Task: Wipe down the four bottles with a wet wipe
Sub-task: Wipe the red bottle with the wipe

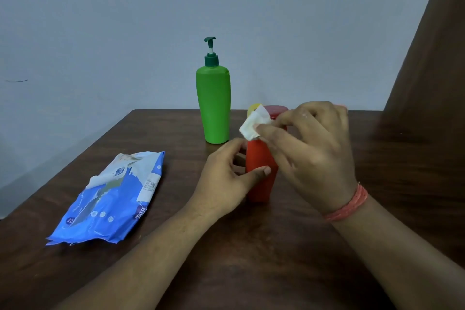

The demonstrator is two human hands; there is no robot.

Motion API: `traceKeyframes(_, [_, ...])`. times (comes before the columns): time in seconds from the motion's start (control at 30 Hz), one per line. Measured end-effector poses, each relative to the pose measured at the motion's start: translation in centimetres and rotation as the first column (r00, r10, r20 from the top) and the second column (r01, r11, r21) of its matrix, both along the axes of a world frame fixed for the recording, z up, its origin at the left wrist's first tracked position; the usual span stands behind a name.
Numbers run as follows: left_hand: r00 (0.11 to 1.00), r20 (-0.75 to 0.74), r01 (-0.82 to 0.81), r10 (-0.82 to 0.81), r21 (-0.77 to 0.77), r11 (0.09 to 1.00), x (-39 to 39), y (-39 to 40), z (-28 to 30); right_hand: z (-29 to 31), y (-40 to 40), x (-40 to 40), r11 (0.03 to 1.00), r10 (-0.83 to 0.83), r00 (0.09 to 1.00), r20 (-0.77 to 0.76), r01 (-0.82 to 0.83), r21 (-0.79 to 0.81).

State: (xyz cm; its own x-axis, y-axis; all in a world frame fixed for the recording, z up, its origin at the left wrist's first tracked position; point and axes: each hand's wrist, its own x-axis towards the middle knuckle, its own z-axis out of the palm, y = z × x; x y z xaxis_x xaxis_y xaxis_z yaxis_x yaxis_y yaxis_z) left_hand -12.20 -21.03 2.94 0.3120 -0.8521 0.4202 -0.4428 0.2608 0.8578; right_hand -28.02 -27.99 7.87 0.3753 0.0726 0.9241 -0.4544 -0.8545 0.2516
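Left hand [227, 173]: curled round the red bottle [259, 171], thumb across its front, holding it upright on the bench [226, 246].
Right hand [309, 143]: pinches a folded white wet wipe [253, 124] at the red bottle's neck.
Green pump bottle [214, 103]: upright, just behind the red one.
Yellow item [253, 107]: mostly hidden behind the wipe.
Wipes pack [110, 199]: blue, flat on the bench, well left.
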Motion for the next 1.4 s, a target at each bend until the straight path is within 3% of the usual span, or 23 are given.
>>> traceKeyframes(0.23, [0.999,0.031,-0.039,0.038,0.033,0.999,0.3,0.2,0.1,-0.7,-2.9,-2.2,0.988,-0.048,0.999,-0.011,0.049,0.145])
traceKeyframes(0.47, [1.0,-0.029,0.003,-0.002,0.041,0.999,0.3,0.2,-0.1,-0.4,-0.6,-0.5,0.996,0.062,0.996,-0.06,-0.059,0.061])
traceKeyframes(0.63, [0.998,0.054,-0.02,0.017,0.056,0.998,0.4,0.5,0.1,-0.9,-3.0,-1.8,0.966,0.036,0.999,-0.016,-0.03,0.258])
traceKeyframes(0.8, [0.976,0.204,-0.076,0.076,-0.009,0.997,0.0,1.0,0.6,-0.5,-2.8,-1.9,0.898,0.187,0.972,0.143,-0.228,0.377])
traceKeyframes(0.9, [0.964,0.25,-0.082,0.092,-0.053,0.995,0.3,1.0,0.7,-0.1,-1.9,-1.7,0.893,0.218,0.962,0.166,-0.266,0.362])
traceKeyframes(1.13, [0.944,0.311,-0.074,0.112,-0.133,0.988,0.9,0.6,-0.2,0.8,-0.6,-1.5,0.954,0.248,0.966,-0.066,-0.232,0.191])
traceKeyframes(1.3, [0.936,0.323,-0.107,0.14,-0.117,0.987,0.8,0.4,-0.1,0.7,-1.9,-2.4,0.967,0.113,0.994,0.001,-0.11,0.229])
traceKeyframes(1.4, [0.935,0.323,-0.115,0.147,-0.114,0.987,0.8,0.4,-0.2,0.5,-1.5,-2.1,0.965,0.135,0.991,0.022,-0.137,0.222])
